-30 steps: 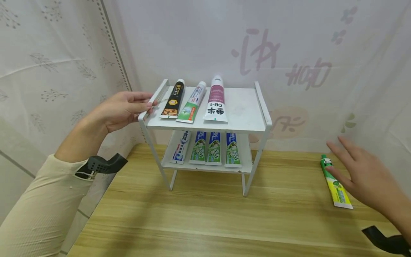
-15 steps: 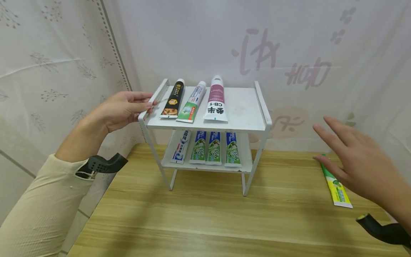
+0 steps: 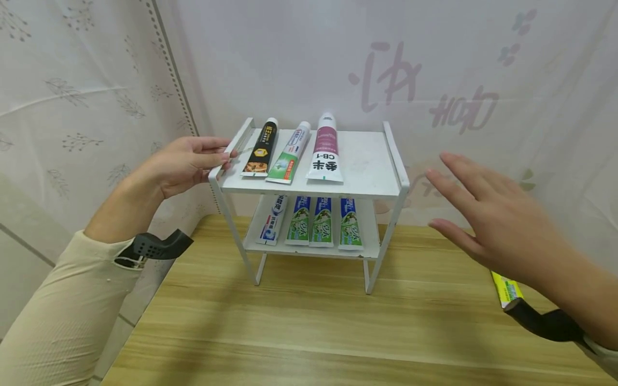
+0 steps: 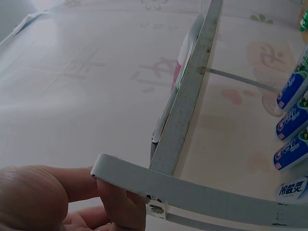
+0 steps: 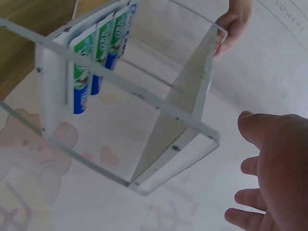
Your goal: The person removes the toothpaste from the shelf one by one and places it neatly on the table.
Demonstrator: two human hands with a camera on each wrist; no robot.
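Though legible only in head view, CB-1 label (image 3: 324,157) atop rack (image 3: 364,161)

The wood-grain table (image 3: 289,332) bears a white two-tier rack (image 3: 397,158) and, to the rack's right, a yellow tube (image 3: 507,291), partly hidden. Upper shelf (image 3: 364,166), left to right: black tube (image 3: 261,149), green-and-white tube (image 3: 289,154), white tube with mauve band (image 3: 325,147). Lower shelf (image 3: 369,233), left to right: white-and-blue tube (image 3: 272,221), three blue-and-green tubes (image 3: 322,222). Racked tubes lie with crimped ends near.

left hand (image 3: 185,162) gripping, fingers (image 3: 215,160) bent, right hand (image 3: 494,221) raised, fingers extended
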